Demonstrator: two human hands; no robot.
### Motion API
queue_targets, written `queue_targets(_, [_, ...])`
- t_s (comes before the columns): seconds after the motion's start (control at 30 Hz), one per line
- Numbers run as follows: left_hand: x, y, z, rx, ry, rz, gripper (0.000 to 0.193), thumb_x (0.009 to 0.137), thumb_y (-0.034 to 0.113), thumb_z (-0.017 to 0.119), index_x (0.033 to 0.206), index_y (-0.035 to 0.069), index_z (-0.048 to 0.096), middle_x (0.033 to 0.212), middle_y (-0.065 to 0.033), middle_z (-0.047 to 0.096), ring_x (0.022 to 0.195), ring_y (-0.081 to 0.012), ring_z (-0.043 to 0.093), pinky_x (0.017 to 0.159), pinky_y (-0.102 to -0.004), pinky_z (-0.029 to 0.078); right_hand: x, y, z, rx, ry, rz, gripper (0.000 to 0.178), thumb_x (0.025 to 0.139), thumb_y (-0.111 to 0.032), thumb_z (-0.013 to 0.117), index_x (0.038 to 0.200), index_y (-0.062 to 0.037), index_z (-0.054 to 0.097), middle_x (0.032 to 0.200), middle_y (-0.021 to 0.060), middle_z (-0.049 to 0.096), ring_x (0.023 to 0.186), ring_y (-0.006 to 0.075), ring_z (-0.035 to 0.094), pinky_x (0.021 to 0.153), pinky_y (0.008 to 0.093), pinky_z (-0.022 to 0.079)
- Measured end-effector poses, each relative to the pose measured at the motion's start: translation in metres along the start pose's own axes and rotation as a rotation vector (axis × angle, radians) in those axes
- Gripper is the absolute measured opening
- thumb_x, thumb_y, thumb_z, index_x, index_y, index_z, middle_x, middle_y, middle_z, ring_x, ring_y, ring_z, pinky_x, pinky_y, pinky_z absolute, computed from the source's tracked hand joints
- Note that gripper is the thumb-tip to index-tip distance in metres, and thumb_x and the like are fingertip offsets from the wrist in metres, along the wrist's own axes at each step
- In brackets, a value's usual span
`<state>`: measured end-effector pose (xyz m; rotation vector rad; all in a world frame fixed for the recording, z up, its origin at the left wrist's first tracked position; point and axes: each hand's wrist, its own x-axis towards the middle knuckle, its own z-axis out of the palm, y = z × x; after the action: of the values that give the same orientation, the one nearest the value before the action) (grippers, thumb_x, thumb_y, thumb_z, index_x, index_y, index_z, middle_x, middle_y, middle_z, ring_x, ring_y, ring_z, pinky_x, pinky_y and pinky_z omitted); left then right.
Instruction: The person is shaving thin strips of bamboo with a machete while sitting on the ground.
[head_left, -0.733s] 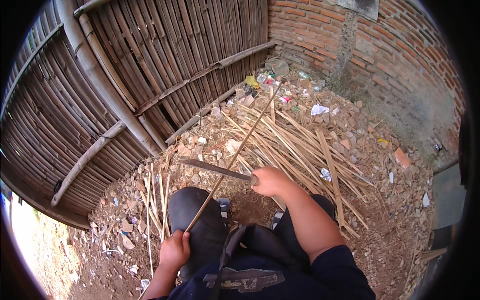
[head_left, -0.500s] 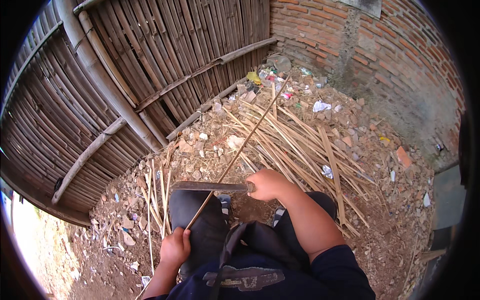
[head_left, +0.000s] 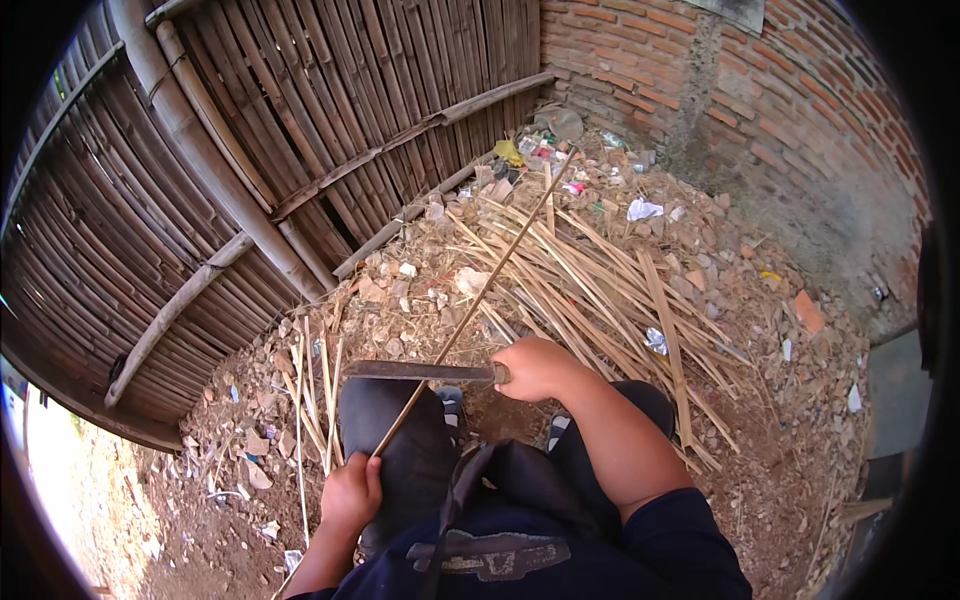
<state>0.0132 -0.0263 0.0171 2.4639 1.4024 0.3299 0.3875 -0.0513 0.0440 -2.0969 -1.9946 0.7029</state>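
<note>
My right hand is closed round the handle of a machete, whose long dark blade points left across my lap. Under or against that blade runs a thin bamboo strip, slanting from lower left up to the far right. Near its lower end my left hand grips the strip, thumb along it, beside my left knee. The blade crosses the strip just above the knee; whether it bites into it I cannot tell.
A pile of split bamboo strips lies ahead on rubble and litter. More strips lie left of my knee. A bamboo fence stands at the left, a brick wall at the far right.
Almost nothing differs. The far tip of the bamboo strip has shifted very slightly; both hands and the machete hold nearly the same place.
</note>
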Motion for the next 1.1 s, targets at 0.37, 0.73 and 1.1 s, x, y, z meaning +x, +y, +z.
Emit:
queue_targets(0.37, [0.001,0.005,-0.001,-0.024,0.055,0.026,0.030,0.104,0.026,0.056,0.082,0.006,0.053,0.061,-0.0242,0.060,0.059,-0.0483,0.063,0.054,-0.0583,0.048,0.006,0.017,0.000,0.107,0.064,0.100,0.034,0.079,-0.029,0.075,0.107,-0.0089,0.074,0.099,0.0196,0.073,0.099,0.0389,0.070,0.087,0.0482,0.056])
queue_targets(0.73, [0.002,0.003,0.001,-0.008,0.014,-0.004,0.032,0.104,0.031,0.055,0.085,0.006,0.054,0.064,-0.0258,0.063,0.062,-0.0497,0.064,0.056,-0.0603,0.050,0.007,0.014,-0.011,0.076,-0.039,0.113,0.033,0.081,-0.030,0.076,0.108,-0.0106,0.074,0.100,0.0182,0.074,0.101,0.0383,0.070,0.087,0.0486,0.056])
queue_targets(1.1, [0.003,0.002,0.003,-0.031,0.029,0.013,0.032,0.105,0.030,0.054,0.084,0.006,0.054,0.064,-0.0254,0.062,0.061,-0.0494,0.064,0.055,-0.0602,0.049,0.006,0.014,-0.008,0.055,0.019,0.067,0.035,0.081,-0.030,0.076,0.108,-0.0095,0.074,0.099,0.0183,0.074,0.099,0.0391,0.070,0.085,0.0497,0.056])
